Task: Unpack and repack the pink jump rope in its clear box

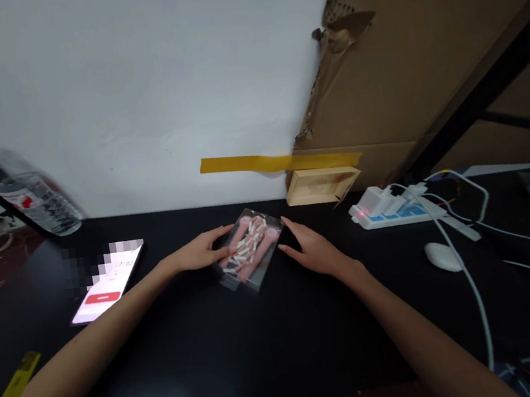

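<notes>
A clear plastic box (250, 246) sits in front of me at the middle of the black desk, turned at a slant. Through its walls I see a beaded jump rope (246, 245) with pink and white segments and two pink handles. My left hand (202, 248) grips the box's left side, thumb over the top and fingers at the far edge. By the right edge is my right hand (313, 247), its thumb and fingers apart. Its fingertips are at the box's far right corner; whether they press on it I cannot tell.
A lit phone (103, 288) lies at left, with a water bottle (32, 193) behind it. A shallow wooden tray (317, 191) leans on the wall. To the right are a power strip (393, 211), a white mouse (443, 257) and loose cables (476, 301).
</notes>
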A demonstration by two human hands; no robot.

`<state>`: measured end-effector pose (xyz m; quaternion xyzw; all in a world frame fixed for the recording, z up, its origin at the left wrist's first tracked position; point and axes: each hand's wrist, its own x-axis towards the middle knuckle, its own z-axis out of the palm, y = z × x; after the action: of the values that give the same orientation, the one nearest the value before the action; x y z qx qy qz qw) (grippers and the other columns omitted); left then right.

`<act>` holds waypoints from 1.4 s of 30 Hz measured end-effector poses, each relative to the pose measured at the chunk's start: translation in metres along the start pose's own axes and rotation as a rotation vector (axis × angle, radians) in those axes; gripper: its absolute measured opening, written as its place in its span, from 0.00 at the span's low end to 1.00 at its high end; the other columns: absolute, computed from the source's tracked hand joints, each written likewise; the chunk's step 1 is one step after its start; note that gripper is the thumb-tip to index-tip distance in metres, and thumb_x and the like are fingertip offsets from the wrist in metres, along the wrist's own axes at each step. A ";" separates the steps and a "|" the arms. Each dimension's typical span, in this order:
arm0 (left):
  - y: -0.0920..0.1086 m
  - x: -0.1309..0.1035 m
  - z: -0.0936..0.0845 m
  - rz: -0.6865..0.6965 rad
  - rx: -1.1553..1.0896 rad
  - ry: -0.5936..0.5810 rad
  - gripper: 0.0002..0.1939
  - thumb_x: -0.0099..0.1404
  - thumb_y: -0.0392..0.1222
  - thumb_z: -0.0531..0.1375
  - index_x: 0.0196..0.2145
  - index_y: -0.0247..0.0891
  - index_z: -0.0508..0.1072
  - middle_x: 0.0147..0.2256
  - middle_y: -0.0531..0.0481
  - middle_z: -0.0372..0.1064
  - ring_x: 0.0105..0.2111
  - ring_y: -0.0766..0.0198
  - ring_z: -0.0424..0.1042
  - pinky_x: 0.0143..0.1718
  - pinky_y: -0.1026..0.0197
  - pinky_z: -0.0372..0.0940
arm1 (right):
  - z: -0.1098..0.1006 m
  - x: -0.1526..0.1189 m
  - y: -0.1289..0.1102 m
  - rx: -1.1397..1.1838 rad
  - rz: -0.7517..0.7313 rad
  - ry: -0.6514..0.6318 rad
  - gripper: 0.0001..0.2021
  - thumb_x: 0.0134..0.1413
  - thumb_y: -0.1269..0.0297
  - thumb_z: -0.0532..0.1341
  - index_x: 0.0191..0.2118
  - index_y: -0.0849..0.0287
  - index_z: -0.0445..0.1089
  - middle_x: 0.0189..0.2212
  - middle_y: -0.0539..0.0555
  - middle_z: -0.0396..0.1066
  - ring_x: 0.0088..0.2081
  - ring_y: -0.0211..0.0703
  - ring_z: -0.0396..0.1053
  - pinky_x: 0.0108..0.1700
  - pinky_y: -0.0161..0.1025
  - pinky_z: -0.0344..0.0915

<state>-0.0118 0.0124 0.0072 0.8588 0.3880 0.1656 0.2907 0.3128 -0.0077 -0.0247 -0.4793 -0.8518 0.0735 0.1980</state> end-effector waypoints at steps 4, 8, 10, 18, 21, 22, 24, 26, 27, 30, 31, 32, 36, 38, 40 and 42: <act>0.003 0.001 -0.004 -0.012 0.158 0.082 0.29 0.71 0.52 0.47 0.64 0.37 0.62 0.61 0.41 0.63 0.58 0.52 0.67 0.55 0.50 0.66 | -0.001 0.001 -0.005 0.014 -0.002 0.072 0.29 0.65 0.54 0.54 0.67 0.60 0.53 0.59 0.65 0.67 0.59 0.58 0.66 0.60 0.58 0.64; 0.020 0.000 0.000 0.046 0.402 0.154 0.30 0.71 0.52 0.49 0.63 0.31 0.62 0.63 0.35 0.60 0.62 0.48 0.61 0.62 0.47 0.58 | -0.001 0.002 -0.012 0.045 -0.009 0.088 0.28 0.65 0.56 0.54 0.66 0.63 0.56 0.55 0.65 0.70 0.56 0.57 0.69 0.59 0.56 0.65; 0.028 -0.001 0.006 0.053 0.460 0.144 0.32 0.71 0.54 0.50 0.66 0.35 0.57 0.65 0.36 0.55 0.65 0.44 0.55 0.64 0.41 0.52 | -0.003 0.001 -0.017 0.075 -0.025 0.077 0.27 0.64 0.58 0.55 0.65 0.62 0.56 0.53 0.63 0.71 0.54 0.56 0.70 0.58 0.55 0.66; 0.014 -0.002 0.018 -0.048 0.540 0.082 0.46 0.64 0.72 0.51 0.69 0.40 0.48 0.69 0.34 0.45 0.68 0.34 0.41 0.64 0.30 0.39 | -0.012 -0.002 -0.037 0.234 -0.161 -0.082 0.37 0.62 0.58 0.59 0.71 0.52 0.41 0.52 0.58 0.71 0.54 0.53 0.70 0.58 0.55 0.64; 0.011 -0.002 0.015 0.028 0.547 0.075 0.46 0.64 0.72 0.53 0.69 0.42 0.49 0.68 0.36 0.47 0.68 0.36 0.45 0.65 0.34 0.41 | -0.007 -0.001 -0.032 0.214 -0.078 -0.060 0.42 0.62 0.54 0.59 0.72 0.53 0.32 0.54 0.59 0.70 0.54 0.54 0.69 0.58 0.56 0.64; 0.010 -0.002 0.014 0.047 0.549 0.068 0.46 0.63 0.72 0.53 0.69 0.41 0.50 0.68 0.36 0.47 0.67 0.37 0.46 0.65 0.35 0.42 | -0.006 -0.001 -0.030 0.197 -0.057 -0.055 0.45 0.62 0.52 0.59 0.73 0.54 0.29 0.55 0.60 0.69 0.55 0.56 0.69 0.58 0.57 0.64; 0.010 -0.002 0.013 0.082 0.546 0.063 0.46 0.63 0.72 0.54 0.69 0.41 0.51 0.68 0.36 0.48 0.67 0.38 0.47 0.65 0.35 0.43 | -0.003 0.000 -0.025 0.157 -0.061 -0.066 0.48 0.60 0.47 0.59 0.73 0.56 0.27 0.59 0.64 0.66 0.59 0.59 0.65 0.60 0.59 0.62; 0.010 -0.001 0.013 0.111 0.534 0.068 0.46 0.63 0.72 0.54 0.68 0.42 0.52 0.68 0.37 0.49 0.67 0.38 0.48 0.65 0.35 0.44 | -0.002 0.000 -0.022 0.115 -0.106 -0.100 0.47 0.60 0.43 0.58 0.73 0.57 0.31 0.64 0.66 0.60 0.64 0.61 0.59 0.62 0.61 0.59; 0.010 -0.001 0.013 0.120 0.527 0.072 0.46 0.63 0.72 0.54 0.68 0.42 0.52 0.68 0.37 0.49 0.67 0.38 0.49 0.65 0.35 0.44 | -0.003 0.000 -0.022 0.096 -0.127 -0.120 0.45 0.61 0.42 0.57 0.73 0.57 0.34 0.66 0.66 0.57 0.66 0.61 0.56 0.63 0.61 0.58; 0.010 -0.001 0.013 0.123 0.523 0.075 0.46 0.63 0.71 0.55 0.68 0.41 0.52 0.67 0.36 0.50 0.66 0.38 0.49 0.64 0.35 0.44 | -0.004 0.000 -0.023 0.052 -0.134 -0.146 0.40 0.62 0.41 0.55 0.71 0.57 0.45 0.68 0.65 0.54 0.68 0.60 0.52 0.65 0.60 0.55; 0.011 -0.001 0.014 0.120 0.529 0.074 0.46 0.63 0.71 0.55 0.68 0.40 0.53 0.67 0.35 0.50 0.66 0.38 0.49 0.64 0.35 0.44 | -0.004 0.000 -0.024 0.041 -0.121 -0.145 0.39 0.62 0.41 0.55 0.70 0.58 0.49 0.68 0.65 0.54 0.68 0.59 0.52 0.66 0.59 0.55; 0.011 -0.001 0.014 0.117 0.536 0.074 0.46 0.63 0.70 0.55 0.68 0.39 0.53 0.67 0.34 0.50 0.66 0.37 0.49 0.64 0.35 0.44 | -0.004 0.000 -0.024 0.028 -0.106 -0.141 0.38 0.61 0.40 0.55 0.69 0.58 0.53 0.67 0.65 0.55 0.68 0.59 0.52 0.66 0.59 0.55; 0.012 -0.001 0.014 0.115 0.541 0.088 0.45 0.62 0.70 0.56 0.67 0.39 0.55 0.67 0.35 0.51 0.66 0.37 0.50 0.64 0.35 0.45 | -0.003 0.001 -0.024 -0.029 -0.052 -0.128 0.38 0.56 0.38 0.60 0.64 0.59 0.62 0.66 0.66 0.57 0.67 0.62 0.54 0.65 0.60 0.56; 0.012 -0.001 0.014 0.114 0.536 0.091 0.45 0.62 0.70 0.56 0.67 0.39 0.54 0.67 0.35 0.51 0.66 0.37 0.50 0.64 0.35 0.45 | -0.002 0.001 -0.022 -0.036 -0.038 -0.121 0.39 0.55 0.37 0.61 0.65 0.59 0.61 0.65 0.67 0.58 0.67 0.63 0.55 0.65 0.61 0.57; 0.011 -0.001 0.015 0.117 0.536 0.088 0.46 0.62 0.70 0.56 0.68 0.40 0.54 0.67 0.35 0.50 0.66 0.37 0.50 0.64 0.35 0.45 | -0.003 0.001 -0.020 -0.033 -0.040 -0.126 0.40 0.55 0.38 0.61 0.65 0.59 0.60 0.65 0.66 0.59 0.66 0.63 0.56 0.64 0.61 0.57; 0.011 -0.001 0.015 0.122 0.533 0.090 0.46 0.62 0.70 0.55 0.68 0.40 0.54 0.67 0.35 0.50 0.66 0.37 0.50 0.64 0.35 0.45 | -0.007 0.000 -0.016 -0.016 -0.054 -0.150 0.39 0.56 0.39 0.60 0.66 0.58 0.59 0.65 0.66 0.60 0.66 0.61 0.57 0.64 0.61 0.58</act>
<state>0.0009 0.0001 0.0026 0.9185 0.3781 0.1128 0.0264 0.3025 -0.0164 -0.0134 -0.4510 -0.8774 0.0970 0.1316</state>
